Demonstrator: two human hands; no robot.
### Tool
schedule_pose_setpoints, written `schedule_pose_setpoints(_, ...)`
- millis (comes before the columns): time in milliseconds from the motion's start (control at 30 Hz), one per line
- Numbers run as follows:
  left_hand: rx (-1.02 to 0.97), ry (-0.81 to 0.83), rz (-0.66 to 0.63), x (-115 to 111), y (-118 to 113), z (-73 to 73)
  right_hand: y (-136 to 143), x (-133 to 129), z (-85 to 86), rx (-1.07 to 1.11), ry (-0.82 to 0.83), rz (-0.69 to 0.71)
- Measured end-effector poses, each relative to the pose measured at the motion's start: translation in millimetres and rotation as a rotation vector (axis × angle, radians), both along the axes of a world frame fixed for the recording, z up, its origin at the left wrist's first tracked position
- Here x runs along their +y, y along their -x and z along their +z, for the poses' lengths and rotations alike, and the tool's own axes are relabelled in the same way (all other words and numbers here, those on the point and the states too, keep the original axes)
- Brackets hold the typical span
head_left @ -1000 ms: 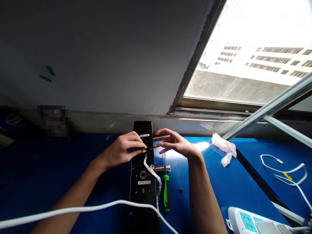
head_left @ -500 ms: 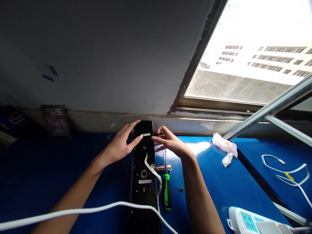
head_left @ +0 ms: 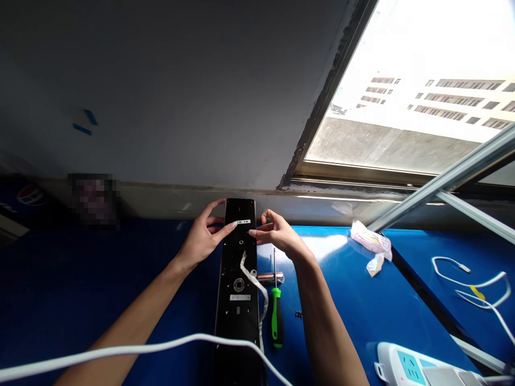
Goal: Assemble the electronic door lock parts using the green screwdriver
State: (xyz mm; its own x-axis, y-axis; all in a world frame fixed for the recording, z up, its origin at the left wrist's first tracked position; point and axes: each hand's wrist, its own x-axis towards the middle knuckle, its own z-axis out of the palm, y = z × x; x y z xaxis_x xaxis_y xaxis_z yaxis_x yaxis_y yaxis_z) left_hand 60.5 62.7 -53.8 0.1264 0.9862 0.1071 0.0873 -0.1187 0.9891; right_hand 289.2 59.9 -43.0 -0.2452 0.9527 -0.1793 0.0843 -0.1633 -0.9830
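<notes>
A long black panel [head_left: 231,321] lies on the blue table, with white labels, a round fitting and a wrapped white cable [head_left: 262,294] coming out of it. My left hand [head_left: 203,236] grips the panel's upper left edge, thumb on its face near the upper label. At the upper right edge, my right hand [head_left: 279,233] holds the panel between thumb and curled fingers. Right of the panel lies a green and black screwdriver [head_left: 277,316], its shaft across a pinkish metallic cylinder [head_left: 265,277]. Small dark screws [head_left: 298,314] sit beside the handle.
A white cable [head_left: 161,347] crosses the foreground. On the right are a power strip [head_left: 392,359], a coiled white cable [head_left: 491,279], a crumpled wrapper [head_left: 370,239] and a metal frame bar [head_left: 438,182]. The wall and window rise behind the table.
My left hand's fingers have bent around the panel's edge, and its wrist has shifted right. The panel's upper end has moved slightly right. My right hand's fingers have drawn closer to the panel.
</notes>
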Motion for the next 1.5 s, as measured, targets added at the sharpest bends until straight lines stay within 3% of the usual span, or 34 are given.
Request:
schedule_pose_setpoints(233, 0.033, -0.023, -0.004, 0, -5, -2.7, 1, -4, 7.4, -0.127, -0.074, 0.010)
schedule_pose_setpoints(400, 0.151, 0.040, -0.199, -1, 13, 8.3, -6, -19, 29.2, -0.355, -0.046, 0.094)
schedule_pose_setpoints(500, 0.207, 0.134, -0.416, -2, 25, 13.6, -12, -28, 42.1, -0.410, 0.047, 0.285)
schedule_pose_setpoints(567, 0.211, 0.165, -0.521, -3, 29, 15.2, -14, -31, 47.9, -0.417, 0.075, 0.547)
schedule_pose_setpoints(633, 0.203, 0.165, -0.568, -4, 31, 15.9, -14, -32, 50.8, -0.416, 0.040, 0.721)
schedule_pose_setpoints(700, 0.195, 0.160, -0.578, -5, 29, 16.8, -14, -33, 51.7, -0.408, -0.001, 0.788)
schedule_pose_setpoints(800, 0.328, 0.082, -0.516, -6, 30, 21.5, -16, -34, 53.0, -0.366, -0.026, 0.773)
schedule_pose_setpoints(900, 0.618, -0.159, -0.320, -8, 37, 33.0, -18, -37, 56.5, -0.382, -0.030, 0.719)
schedule_pose_setpoints(967, 0.705, -0.324, -0.220, -12, 44, 43.9, -18, -37, 59.2, -0.472, -0.042, 0.700)
schedule_pose_setpoints(1033, 0.724, -0.382, -0.283, -18, 47, 55.0, -16, -37, 61.3, -0.580, -0.093, 0.682)
schedule_pose_setpoints(1200, 0.753, -0.258, -0.751, -39, 33, 67.4, -8, -36, 61.6, -0.682, -0.180, 0.641)
schedule_pose_setpoints(1367, 0.773, -0.260, -0.861, -44, 18, 61.7, -10, -37, 61.3, -0.709, -0.184, 0.633)
schedule_pose_setpoints(1500, 0.788, -0.290, -0.840, -45, 17, 57.5, -12, -37, 60.9, -0.733, -0.207, 0.623)
